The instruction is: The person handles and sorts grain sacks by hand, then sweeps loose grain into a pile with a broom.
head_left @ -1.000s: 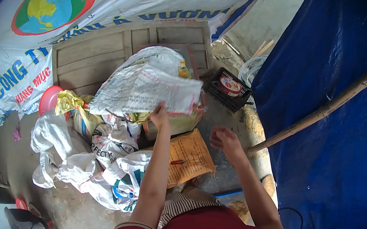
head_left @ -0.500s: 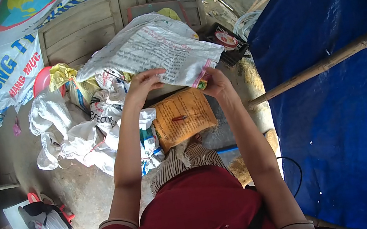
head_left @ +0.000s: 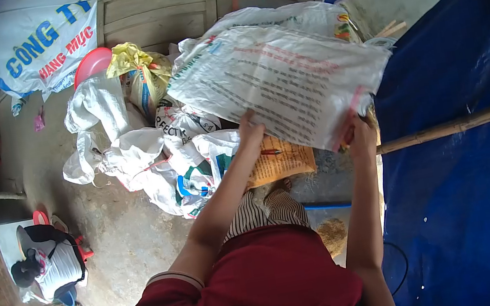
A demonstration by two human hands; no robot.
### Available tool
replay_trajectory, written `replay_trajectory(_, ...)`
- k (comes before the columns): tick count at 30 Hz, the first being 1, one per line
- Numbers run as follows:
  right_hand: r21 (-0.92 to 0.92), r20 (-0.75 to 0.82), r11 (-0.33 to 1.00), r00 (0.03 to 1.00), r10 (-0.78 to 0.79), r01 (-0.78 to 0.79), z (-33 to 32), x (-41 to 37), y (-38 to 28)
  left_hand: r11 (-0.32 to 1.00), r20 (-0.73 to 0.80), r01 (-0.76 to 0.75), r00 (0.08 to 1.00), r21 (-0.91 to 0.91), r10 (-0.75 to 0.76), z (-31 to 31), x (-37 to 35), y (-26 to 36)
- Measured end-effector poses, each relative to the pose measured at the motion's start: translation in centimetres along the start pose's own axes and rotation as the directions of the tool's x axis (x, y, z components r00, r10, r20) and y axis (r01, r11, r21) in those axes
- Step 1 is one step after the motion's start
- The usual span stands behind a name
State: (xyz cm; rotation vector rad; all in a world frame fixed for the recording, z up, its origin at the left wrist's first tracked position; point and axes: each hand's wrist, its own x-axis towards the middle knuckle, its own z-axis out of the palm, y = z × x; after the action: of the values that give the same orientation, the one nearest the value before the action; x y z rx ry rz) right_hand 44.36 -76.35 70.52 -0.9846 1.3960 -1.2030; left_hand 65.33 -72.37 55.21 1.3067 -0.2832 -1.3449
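A large white woven plastic sack (head_left: 296, 90), printed with lines of dark and pink text, is spread out in front of me. My left hand (head_left: 251, 131) pinches its near edge around the middle. At its right corner, beside a pink printed strip, my right hand (head_left: 359, 133) is closed on the sack. Below the sack lies an orange printed sack (head_left: 291, 161), partly covered by it. A small red object like a pen or cutter (head_left: 270, 151) rests on the orange sack.
Left of my hands is a heap of white bags (head_left: 139, 150), with a tied yellow bag (head_left: 142, 73) and a red basin (head_left: 93, 65) behind. A blue tarp (head_left: 458, 202) and a bamboo pole (head_left: 452, 125) border the right. Another person (head_left: 60, 259) sits at lower left.
Both hands have moved right and nearer to me, drawing the white sack along. It is now spread wider, covering more of the orange sack. The view has also shifted.
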Motion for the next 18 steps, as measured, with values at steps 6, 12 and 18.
replay_trajectory(6,0.014,-0.189,0.955,0.939,-0.289,0.297,-3.1,-2.8,-1.4,0.996,0.209,-0.061,0.977,0.059,0.047,2.8,-4.5,2.1)
replay_trajectory(12,-0.090,-0.311,0.884,0.830,-0.463,0.459,-5.4,-5.3,-0.9,0.967,0.425,-0.110,0.905,0.228,0.003,4.3,-4.9,1.4)
replay_trajectory(18,-0.010,-0.358,0.924,0.861,-0.360,0.383,-10.1,-6.1,1.8,0.940,0.471,-0.124,0.881,0.319,-0.044,4.2,-8.0,0.9)
